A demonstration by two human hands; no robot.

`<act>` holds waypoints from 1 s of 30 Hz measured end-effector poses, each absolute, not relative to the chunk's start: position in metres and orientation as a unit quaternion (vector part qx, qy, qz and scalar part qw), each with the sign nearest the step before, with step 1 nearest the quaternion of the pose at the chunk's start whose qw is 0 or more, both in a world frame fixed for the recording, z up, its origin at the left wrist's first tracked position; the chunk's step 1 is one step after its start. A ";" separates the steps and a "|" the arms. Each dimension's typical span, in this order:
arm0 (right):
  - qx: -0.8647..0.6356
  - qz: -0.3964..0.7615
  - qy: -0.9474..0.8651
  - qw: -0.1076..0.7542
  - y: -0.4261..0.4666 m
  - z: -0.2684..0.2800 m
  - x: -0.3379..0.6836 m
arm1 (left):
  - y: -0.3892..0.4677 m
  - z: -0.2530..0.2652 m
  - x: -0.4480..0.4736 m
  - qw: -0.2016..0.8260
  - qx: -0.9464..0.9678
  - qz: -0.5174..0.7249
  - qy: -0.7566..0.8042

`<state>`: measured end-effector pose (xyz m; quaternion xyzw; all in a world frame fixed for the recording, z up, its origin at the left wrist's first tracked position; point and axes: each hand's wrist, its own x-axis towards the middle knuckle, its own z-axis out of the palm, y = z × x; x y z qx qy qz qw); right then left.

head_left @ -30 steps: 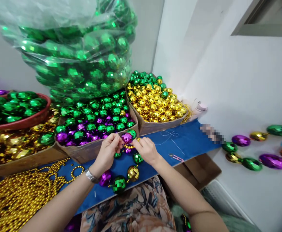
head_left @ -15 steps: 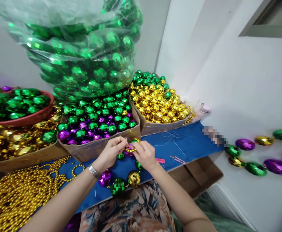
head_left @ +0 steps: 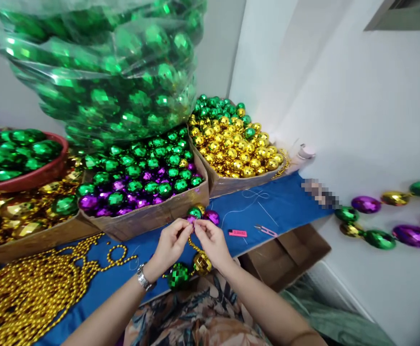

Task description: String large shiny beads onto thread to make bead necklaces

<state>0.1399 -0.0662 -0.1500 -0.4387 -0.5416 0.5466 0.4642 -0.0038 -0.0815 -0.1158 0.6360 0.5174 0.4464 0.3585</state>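
My left hand (head_left: 169, 246), with a metal watch at the wrist, and my right hand (head_left: 213, 244) meet in front of the middle box. Both are closed, with thumbs and fingertips pinched together on a bead necklace (head_left: 193, 246); the exact spot between the fingertips is too small to make out. Small gold beads hang below the fingers. A large faceted gold ball (head_left: 203, 263) and a green one (head_left: 178, 275) of the strand rest near my lap. Beyond the fingertips lie a green ball (head_left: 194, 212) and a purple ball (head_left: 212, 217).
Cardboard boxes hold green and purple balls (head_left: 134, 185) and gold balls (head_left: 231, 154). A big plastic bag of green balls (head_left: 123, 72) stands behind. On the blue cloth (head_left: 285, 202) lie a pink lighter (head_left: 238, 233), thread snips (head_left: 265, 230) and gold bead strands (head_left: 33, 288).
My hands have come closer together, fingertips now meeting. The loop of small gold beads at my right fingers now hangs below them. The view has shifted slightly.
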 end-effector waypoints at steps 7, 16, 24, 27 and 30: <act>-0.386 0.656 -0.401 0.510 -0.063 -0.147 0.126 | -0.085 -0.124 -0.010 0.427 0.533 0.479 0.551; -0.274 0.579 -0.700 0.317 -0.032 -0.119 0.146 | -0.084 -0.098 -0.024 0.506 0.586 0.416 0.476; -0.300 0.303 -0.864 0.269 -0.014 -0.103 0.157 | -0.091 -0.104 -0.034 0.520 0.533 0.472 0.472; -0.259 0.293 -0.897 0.204 -0.007 -0.106 0.164 | -0.090 -0.100 -0.038 0.493 0.555 0.464 0.484; -0.222 0.301 -0.910 0.177 -0.003 -0.108 0.168 | -0.087 -0.096 -0.040 0.419 0.632 0.443 0.478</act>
